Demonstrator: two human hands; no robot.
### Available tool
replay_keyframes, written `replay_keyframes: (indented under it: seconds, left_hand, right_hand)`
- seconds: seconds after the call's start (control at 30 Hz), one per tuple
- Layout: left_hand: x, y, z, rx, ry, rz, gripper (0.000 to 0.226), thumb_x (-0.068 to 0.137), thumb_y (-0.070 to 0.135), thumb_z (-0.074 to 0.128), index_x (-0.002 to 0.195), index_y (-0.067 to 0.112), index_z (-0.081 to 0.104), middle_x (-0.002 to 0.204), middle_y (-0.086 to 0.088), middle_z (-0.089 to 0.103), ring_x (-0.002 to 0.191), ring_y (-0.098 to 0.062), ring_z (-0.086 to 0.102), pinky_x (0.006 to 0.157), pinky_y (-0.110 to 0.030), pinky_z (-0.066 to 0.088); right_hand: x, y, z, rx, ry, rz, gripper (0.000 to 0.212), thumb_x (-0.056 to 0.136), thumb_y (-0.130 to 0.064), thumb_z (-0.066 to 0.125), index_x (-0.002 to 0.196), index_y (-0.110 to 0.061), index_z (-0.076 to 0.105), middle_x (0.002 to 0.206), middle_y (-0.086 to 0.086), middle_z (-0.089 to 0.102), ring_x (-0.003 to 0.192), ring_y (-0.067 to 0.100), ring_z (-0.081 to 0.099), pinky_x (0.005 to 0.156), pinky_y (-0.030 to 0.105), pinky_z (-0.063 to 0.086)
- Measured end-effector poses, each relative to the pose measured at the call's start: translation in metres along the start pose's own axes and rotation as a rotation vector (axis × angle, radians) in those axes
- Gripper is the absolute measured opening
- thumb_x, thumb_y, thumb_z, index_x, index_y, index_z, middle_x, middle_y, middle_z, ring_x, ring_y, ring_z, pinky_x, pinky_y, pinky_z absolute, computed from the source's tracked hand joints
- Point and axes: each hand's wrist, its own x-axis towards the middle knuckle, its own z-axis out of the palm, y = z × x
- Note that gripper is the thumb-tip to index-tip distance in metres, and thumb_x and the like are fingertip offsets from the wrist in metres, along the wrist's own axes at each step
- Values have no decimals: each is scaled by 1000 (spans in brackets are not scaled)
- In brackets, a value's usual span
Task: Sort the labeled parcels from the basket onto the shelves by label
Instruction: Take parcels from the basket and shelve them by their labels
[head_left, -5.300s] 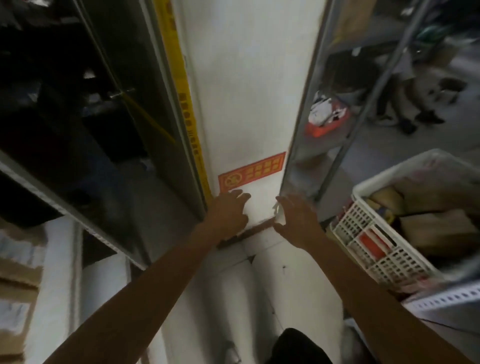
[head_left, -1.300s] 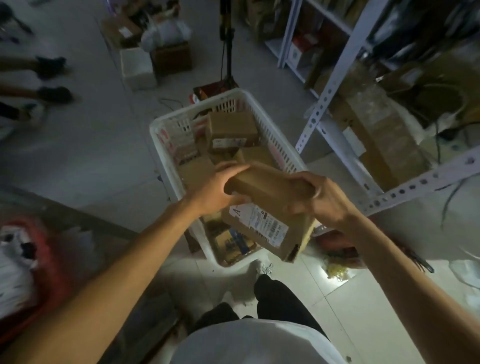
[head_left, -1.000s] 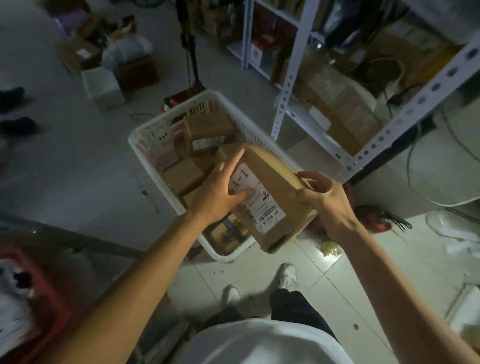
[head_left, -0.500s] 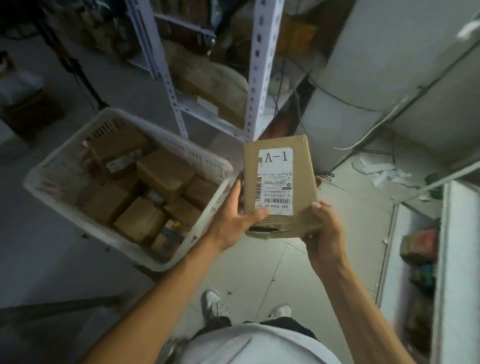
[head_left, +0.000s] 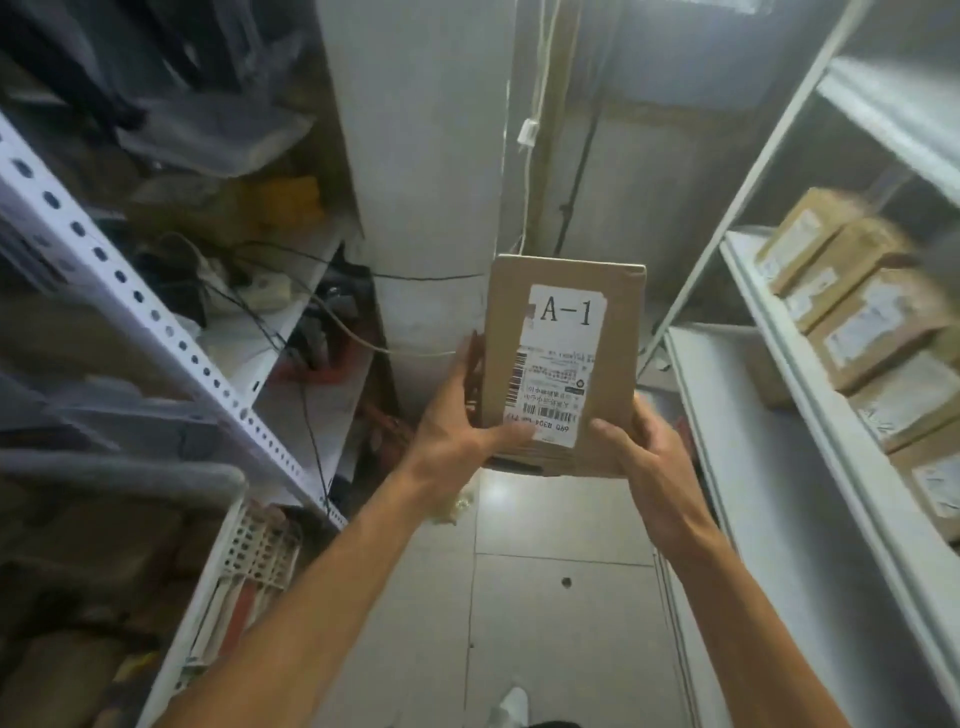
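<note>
Though tilted, parcel (head_left: 563, 364) above grip (head_left: 550, 441).

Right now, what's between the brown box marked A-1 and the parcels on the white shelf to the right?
In the head view, only a slanted white shelf upright and open air separate the brown cardboard box labelled A-1 from the shelved brown parcels.

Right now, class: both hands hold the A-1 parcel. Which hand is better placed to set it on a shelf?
Probably the right hand: the shelf with parcels stands on its side; the left hand grips the A-1 parcel opposite.
</note>
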Motion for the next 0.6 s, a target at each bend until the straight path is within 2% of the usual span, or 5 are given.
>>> replay_keyframes:
  seconds: [0.13,0.3,0.43,0.5,0.6]
  left_hand:
    - [45,30,50,46,-137,98,104,69,24,87,152,33,26,138,3,53,124,-10,55,87,-20,55]
    - [77,55,111,88,-238,152,104,61,47,83,147,47,24,143,6,43,120,-1,48,79,-7,51]
    - [97,62,149,73,-359,138,106,55,59,78,148,51,26,142,14,49,123,-4,51,97,-44,54]
    - [112,67,166,51,-419,156,105,58,55,78,149,50,26,143,13,50,124,-6,51,98,-49,52]
    - [139,78,192,52,-480,220,100,63,49,79,149,51,27,142,13,52,123,-5,52,99,-47,51]
  right_hand:
    - [2,-15,-52,14,137,-95,69,81,-32,71,145,-34,45,120,-9,70,109,13,69,81,27,59]
    - [-9,-24,-108,0,320,-117,76,83,-30,69,147,-51,34,130,-12,66,115,14,66,87,39,60]
    - [-18,-30,-142,-55,461,-103,80,83,-28,69,148,-55,31,135,-19,61,124,12,60,95,56,55]
    - [-18,-35,-157,-68,519,-114,82,84,-24,71,148,-56,30,135,-18,61,125,15,60,89,61,56]
    - [-13,-43,-181,-154,615,-119,84,82,-26,69,148,-56,28,130,-23,62,119,4,61,94,43,58]
